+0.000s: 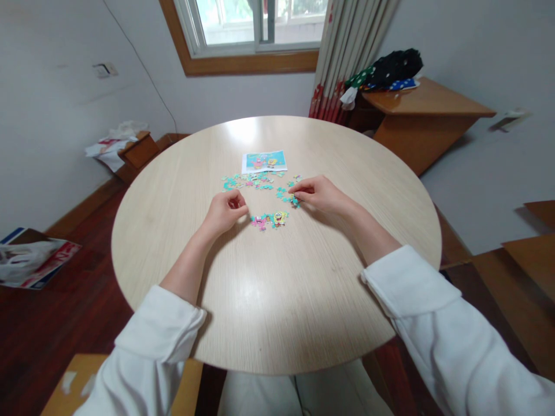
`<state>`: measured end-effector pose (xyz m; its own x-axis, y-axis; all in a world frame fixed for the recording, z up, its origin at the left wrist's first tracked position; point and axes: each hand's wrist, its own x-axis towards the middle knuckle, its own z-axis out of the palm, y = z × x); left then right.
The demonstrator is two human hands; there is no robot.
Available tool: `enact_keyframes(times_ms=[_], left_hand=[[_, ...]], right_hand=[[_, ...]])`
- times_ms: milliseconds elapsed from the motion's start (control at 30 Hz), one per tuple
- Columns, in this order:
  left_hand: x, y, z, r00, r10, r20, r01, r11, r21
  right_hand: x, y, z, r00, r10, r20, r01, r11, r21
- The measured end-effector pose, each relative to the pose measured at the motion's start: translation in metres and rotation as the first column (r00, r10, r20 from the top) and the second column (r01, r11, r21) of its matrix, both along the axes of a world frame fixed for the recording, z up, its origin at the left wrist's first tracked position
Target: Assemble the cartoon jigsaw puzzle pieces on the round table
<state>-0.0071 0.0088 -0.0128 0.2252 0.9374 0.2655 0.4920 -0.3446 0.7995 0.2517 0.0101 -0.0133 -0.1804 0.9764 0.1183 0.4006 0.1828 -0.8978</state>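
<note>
A partly joined strip of jigsaw puzzle [280, 219], with a yellow and a pink cartoon figure, lies on the table between my hands. Just left of that strip is my left hand [223, 214], its fingers curled loosely toward the thumb; no piece shows in them. My right hand [323, 193] pinches at a small puzzle piece [295, 200] to the upper right of the strip, its fingertips partly covering it. Loose turquoise puzzle pieces [260, 180] are spread beyond both hands. Behind them lies a reference picture [264, 162] with the same cartoon figures.
The round pale wooden table [260, 294] reaches nearly to my lap. A wooden cabinet [429, 98] with dark dotted cloth [394, 69] on it stands at the back right. Beyond the table are a window [260, 23] and a curtain [347, 52].
</note>
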Motion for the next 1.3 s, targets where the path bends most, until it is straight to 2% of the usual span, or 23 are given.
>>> enact_keyframes(times_ms=[200,967,1300], left_hand=[[0.0001,0.0003,-0.0009,1.0,-0.018,0.003,0.018,1.0,-0.004],[0.0018,-0.001,-0.0002,0.987,-0.035,0.155,0.051,0.994,-0.101],[0.0021,0.0001,0.0027,0.989,0.118,0.087,-0.121,0.993,0.02]], right_hand=[[-0.0003,-0.0011,0.0019,0.999,0.041,0.004,-0.041,0.999,-0.015],[-0.0035,-0.0057,0.0032,0.999,0.047,-0.002,-0.047,0.998,-0.029],[-0.0037,-0.0046,0.0032,0.999,0.042,0.013,-0.041,0.998,-0.044]])
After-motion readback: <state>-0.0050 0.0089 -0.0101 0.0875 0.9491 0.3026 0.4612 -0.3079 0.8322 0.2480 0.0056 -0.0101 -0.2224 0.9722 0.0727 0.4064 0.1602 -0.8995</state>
